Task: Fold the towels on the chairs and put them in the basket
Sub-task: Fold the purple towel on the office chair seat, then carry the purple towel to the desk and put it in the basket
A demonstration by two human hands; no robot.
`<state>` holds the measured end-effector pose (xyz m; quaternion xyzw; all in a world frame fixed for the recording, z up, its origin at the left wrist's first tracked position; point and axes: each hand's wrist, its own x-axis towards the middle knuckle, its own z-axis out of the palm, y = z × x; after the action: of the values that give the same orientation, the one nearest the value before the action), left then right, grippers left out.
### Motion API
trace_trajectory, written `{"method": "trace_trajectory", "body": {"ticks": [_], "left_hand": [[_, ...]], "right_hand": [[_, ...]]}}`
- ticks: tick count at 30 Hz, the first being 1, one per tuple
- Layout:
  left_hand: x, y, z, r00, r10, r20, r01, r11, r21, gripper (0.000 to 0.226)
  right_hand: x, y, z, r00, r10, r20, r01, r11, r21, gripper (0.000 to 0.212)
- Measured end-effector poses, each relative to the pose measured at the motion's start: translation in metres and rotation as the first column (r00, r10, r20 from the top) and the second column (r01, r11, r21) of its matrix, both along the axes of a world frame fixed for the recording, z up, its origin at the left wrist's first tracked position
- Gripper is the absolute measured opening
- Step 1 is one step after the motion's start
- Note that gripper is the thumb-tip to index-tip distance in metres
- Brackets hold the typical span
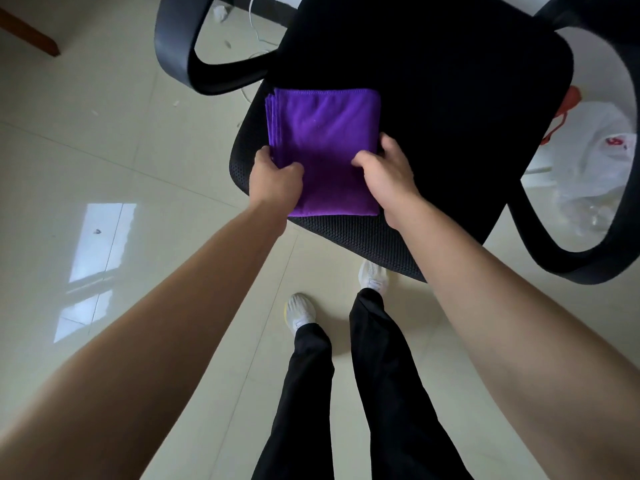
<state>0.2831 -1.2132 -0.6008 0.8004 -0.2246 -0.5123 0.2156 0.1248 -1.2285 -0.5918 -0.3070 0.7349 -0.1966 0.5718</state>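
Purple towel (323,140), folded into a thick square, lies on the black mesh seat of the office chair (450,98), toward the seat's 8 o'clock corner. Left hand (277,176) pinches the towel's near left edge, fingers curled closed around the stacked layers. Right hand (384,171) clamps the near right side, thumb on top, fingers wrapped over the edge. A white plastic bag (595,150) sits on the tiled floor (104,150) at the chair's 3 o'clock.
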Motion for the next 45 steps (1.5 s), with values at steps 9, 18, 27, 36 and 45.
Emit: {"method": "trace_trajectory", "body": {"ticks": [9, 18, 27, 36, 45], "left_hand": [[0.017, -0.019, 0.006, 0.987, -0.026, -0.161, 0.043, 0.994, 0.103, 0.061], [0.02, -0.013, 0.088, 0.751, -0.217, -0.624, 0.316, 0.947, 0.051, 0.04], [0.002, 0.005, 0.21, 0.63, -0.455, -0.629, 0.49, 0.862, -0.132, 0.044], [-0.064, 0.064, 0.33, 0.427, -0.705, -0.567, 0.662, 0.67, -0.334, 0.058], [-0.209, 0.172, 0.453, 0.049, -0.885, -0.463, 0.784, 0.321, -0.531, 0.058]], "right_hand": [[-0.038, -0.013, 0.0, 0.946, 0.041, 0.321, -0.115, 0.97, 0.215, 0.059], [-0.09, 0.006, 0.073, 0.879, 0.175, 0.443, -0.261, 0.955, 0.142, 0.083], [-0.129, 0.067, 0.205, 0.888, 0.13, 0.441, -0.155, 0.988, 0.022, 0.09], [-0.178, 0.209, 0.347, 0.884, -0.149, 0.442, 0.219, 0.97, -0.11, 0.069], [-0.243, 0.434, 0.472, 0.833, -0.446, 0.327, 0.539, 0.788, -0.297, 0.071]]}}
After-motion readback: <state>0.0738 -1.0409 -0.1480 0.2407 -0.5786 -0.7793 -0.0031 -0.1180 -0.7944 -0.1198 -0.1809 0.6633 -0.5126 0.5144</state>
